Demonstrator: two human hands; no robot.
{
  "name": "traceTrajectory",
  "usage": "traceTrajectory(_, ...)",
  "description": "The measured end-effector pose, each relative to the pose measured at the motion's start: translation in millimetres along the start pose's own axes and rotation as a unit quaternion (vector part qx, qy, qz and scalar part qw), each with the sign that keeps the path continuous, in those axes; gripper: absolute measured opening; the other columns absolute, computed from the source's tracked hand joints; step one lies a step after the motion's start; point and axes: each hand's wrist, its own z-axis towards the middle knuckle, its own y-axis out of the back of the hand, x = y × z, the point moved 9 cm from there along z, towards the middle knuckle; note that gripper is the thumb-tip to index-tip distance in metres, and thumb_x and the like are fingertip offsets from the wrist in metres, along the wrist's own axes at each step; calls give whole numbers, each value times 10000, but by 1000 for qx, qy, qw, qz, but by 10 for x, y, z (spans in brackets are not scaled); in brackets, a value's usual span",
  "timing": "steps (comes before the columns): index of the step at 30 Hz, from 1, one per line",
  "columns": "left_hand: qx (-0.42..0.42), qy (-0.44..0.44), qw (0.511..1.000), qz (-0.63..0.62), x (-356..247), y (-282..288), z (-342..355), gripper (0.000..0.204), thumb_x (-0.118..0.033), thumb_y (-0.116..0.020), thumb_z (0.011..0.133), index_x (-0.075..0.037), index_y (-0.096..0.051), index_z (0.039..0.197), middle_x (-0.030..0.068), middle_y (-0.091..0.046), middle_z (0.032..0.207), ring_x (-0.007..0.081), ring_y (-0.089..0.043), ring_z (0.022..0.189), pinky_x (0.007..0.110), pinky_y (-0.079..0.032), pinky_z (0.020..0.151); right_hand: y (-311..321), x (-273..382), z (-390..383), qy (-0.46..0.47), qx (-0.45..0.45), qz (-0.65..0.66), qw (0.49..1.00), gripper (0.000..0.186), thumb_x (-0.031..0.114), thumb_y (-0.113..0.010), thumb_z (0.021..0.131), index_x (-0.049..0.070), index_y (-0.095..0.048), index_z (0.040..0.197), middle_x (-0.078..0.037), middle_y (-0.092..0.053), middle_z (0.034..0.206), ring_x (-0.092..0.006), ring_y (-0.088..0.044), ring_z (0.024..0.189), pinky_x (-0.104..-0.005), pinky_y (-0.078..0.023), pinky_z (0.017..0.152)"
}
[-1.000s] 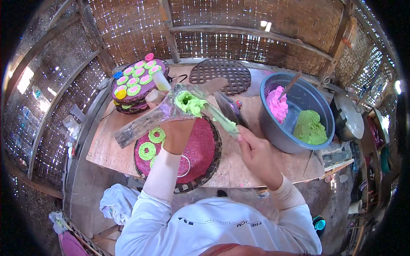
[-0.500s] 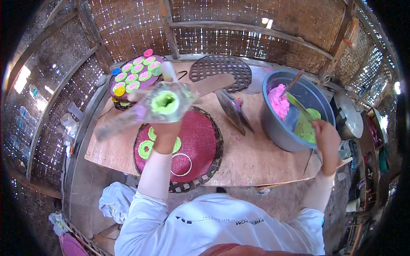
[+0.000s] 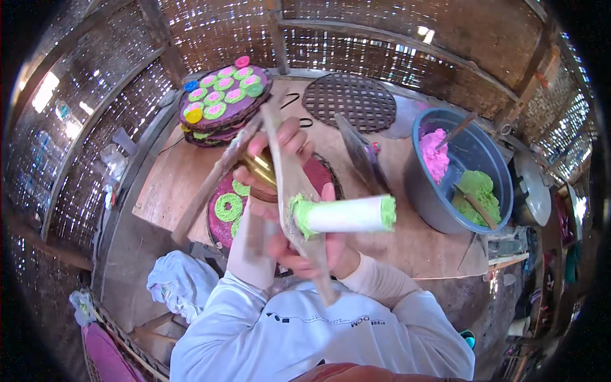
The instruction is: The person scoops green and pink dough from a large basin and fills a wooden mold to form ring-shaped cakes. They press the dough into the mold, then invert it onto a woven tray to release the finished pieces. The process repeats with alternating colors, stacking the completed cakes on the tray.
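In front of my chest I hold a wooden dough press (image 3: 287,172) with two long wooden bars. My left hand (image 3: 289,141) wraps round its upper part, beside a shiny brass cylinder (image 3: 259,170). Lower down, my right hand (image 3: 299,256) grips the same press, its fingers partly behind the bar. A white tube (image 3: 350,215) sticks out toward the right, with green dough at both its ends. Beneath the press, mostly hidden by it and my arms, lies a round red tray (image 3: 317,169) bearing lacy green dough rings (image 3: 228,210).
To the right stands a grey bucket (image 3: 417,184) with pink dough (image 3: 435,156) and green dough (image 3: 477,188), a wooden paddle (image 3: 477,207) in the green. Stacked trays (image 3: 258,105) hold pink-and-green pieces at the back left. A round woven rack (image 3: 349,102) and dark wooden pieces (image 3: 359,153) lie behind.
My right hand has left the paddle in the bucket and come to the press. The press has tipped, its tube swinging from facing up to pointing right.
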Motion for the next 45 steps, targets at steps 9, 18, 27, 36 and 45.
traceTrajectory(9, -234, 143, 482, 832, -1185, 33, -1011, 198, -57, -641, 698, -51, -577, 885, 55, -600, 869, 162, -585, 781, 307, -475, 711, -254, 1156, -575, 208, -282, -511, 785, 717, 483, -475, 835, 7, -234, 1314, -149, -485, 1082, -156, -560, 736, -216, -458, 447)
traceTrajectory(18, -79, 277, 281, 916, -735, -710, -713, 410, -419, -741, 547, -137, -649, 830, 52, -597, 721, 256, -576, 610, 371, -436, 542, -717, 974, -83, 85, -189, -897, 390, 939, 376, -704, 672, -40, -174, 1327, -222, -363, 1270, -342, -430, 1130, -389, -357, 937)
traceTrajectory(27, -182, 219, 416, 864, -442, -733, -972, 488, -320, -683, 631, -105, -596, 1060, 106, -640, 841, 284, -620, 687, 372, -473, 583, -292, 416, 3, -15, -86, -930, 357, 994, 374, -722, 679, -108, -124, 1311, -286, -294, 1300, -398, -333, 1209, -404, -275, 999)
traceTrajectory(36, -243, 420, 393, 781, -804, -8, -1259, 588, -244, -746, 621, 0, -526, 1109, 163, -566, 1103, 241, -537, 1053, 352, -409, 887, 511, 687, -394, -334, -311, -484, 747, 663, 487, -535, 818, -12, -391, 1230, -86, -512, 1087, -174, -510, 973, -280, -416, 821)
traceTrajectory(45, -200, -30, 967, 154, -1627, 54, -841, 665, -558, -447, 810, -59, -402, 1248, 67, -484, 1065, 297, -413, 1143, 420, -325, 975, 654, 783, -297, -421, -264, -537, 682, 661, 579, -392, 845, -2, -470, 1149, -63, -562, 934, -141, -532, 820, -275, -436, 725)
